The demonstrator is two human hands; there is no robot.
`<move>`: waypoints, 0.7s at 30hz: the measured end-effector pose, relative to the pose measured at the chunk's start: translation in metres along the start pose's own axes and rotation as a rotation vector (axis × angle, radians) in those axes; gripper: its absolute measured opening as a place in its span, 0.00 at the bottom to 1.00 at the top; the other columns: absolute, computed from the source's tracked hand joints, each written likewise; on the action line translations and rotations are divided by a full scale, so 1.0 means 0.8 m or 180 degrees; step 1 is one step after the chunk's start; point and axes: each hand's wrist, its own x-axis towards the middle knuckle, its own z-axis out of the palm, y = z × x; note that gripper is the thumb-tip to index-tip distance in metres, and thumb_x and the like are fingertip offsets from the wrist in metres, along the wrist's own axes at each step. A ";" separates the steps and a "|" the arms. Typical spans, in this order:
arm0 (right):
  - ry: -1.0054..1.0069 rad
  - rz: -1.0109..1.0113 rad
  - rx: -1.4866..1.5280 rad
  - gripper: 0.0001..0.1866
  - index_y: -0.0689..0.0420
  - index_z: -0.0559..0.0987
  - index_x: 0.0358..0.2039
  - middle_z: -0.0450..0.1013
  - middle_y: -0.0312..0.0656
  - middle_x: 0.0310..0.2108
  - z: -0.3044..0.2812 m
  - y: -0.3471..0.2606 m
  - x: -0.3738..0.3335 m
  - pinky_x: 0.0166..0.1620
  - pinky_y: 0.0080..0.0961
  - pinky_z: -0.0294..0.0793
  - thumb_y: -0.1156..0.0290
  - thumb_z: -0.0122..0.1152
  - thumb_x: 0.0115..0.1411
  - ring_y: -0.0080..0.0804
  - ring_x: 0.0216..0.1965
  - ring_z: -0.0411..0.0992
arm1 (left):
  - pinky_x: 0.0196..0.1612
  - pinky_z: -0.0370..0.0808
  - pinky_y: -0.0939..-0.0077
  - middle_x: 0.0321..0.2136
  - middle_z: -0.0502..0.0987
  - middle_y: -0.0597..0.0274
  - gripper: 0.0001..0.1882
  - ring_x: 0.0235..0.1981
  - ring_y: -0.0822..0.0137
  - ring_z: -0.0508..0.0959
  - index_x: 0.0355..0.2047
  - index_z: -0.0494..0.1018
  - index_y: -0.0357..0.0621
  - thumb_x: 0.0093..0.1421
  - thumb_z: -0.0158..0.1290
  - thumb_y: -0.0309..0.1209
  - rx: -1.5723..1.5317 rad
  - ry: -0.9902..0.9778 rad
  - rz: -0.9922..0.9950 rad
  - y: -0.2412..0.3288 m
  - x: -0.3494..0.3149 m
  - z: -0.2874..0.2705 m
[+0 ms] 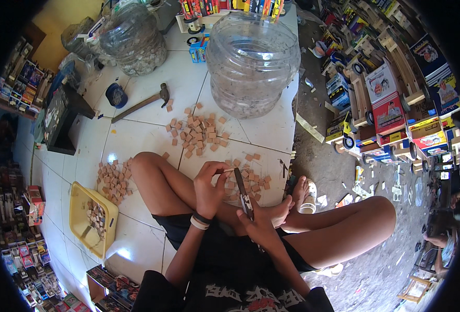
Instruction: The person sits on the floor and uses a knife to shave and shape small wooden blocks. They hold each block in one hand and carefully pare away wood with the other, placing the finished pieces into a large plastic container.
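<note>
My left hand (pixel 209 188) is closed in a pinch on a thin pale rod (pixel 236 169), whose far end reaches the tip of a dark tool. That long, narrow dark tool (pixel 242 191) is gripped in my right hand (pixel 262 224); whether it is pliers or a blade I cannot make out. Beneath and beyond the tool lies a scatter of small wooden blocks (pixel 252 179). A larger heap of similar blocks (pixel 198 132) sits farther off, and another pile (pixel 114 181) lies left of my bent knee.
A yellow basin (pixel 114 221) holding wooden pieces rests at the left. A hammer (pixel 140 105), blue cup (pixel 116 95) and black stand (pixel 66 117) lie beyond. A big clear plastic container (pixel 250 67) stands ahead. Wooden toy trucks (pixel 388 112) are stacked at the right.
</note>
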 end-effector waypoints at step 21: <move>0.0194 0.0025 0.0228 0.30 0.65 0.62 0.67 0.76 0.70 0.48 0.013 -0.018 0.002 0.56 0.48 0.73 0.62 0.57 0.71 0.66 0.53 0.76 | 0.38 0.78 0.70 0.36 0.79 0.54 0.11 0.34 0.60 0.83 0.40 0.78 0.36 0.57 0.59 0.14 -0.0079 0.0220 0.0054 0.001 0.004 0.000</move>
